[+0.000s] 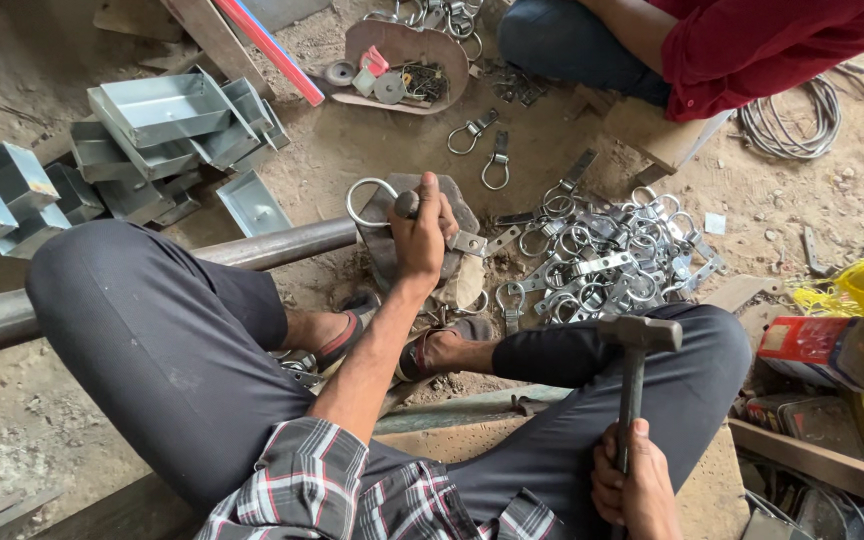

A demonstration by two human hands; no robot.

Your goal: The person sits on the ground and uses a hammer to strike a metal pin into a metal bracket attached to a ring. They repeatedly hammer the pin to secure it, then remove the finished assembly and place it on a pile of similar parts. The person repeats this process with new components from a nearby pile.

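floor is bare dirt, person sits cross-legged on it. long steel pipe runs across under the left knee. stack of grey sheet-metal trays sits far left, well apart from the work. big heap of ring clamps lies just right of the block, looks like finished or waiting stock, can't tell which. a few loose clamps lie further up, near a second person in a red shirt. flat stone block sits between the feet as the anvil. left hand fingers clenched around a rod with a wire ring bent round it, held on the block, metal strap just beside. right hand fingers gripping the hammer handle, head raised, clear of the work. judgement: ring formed on this piece, strike pending; batch partway.
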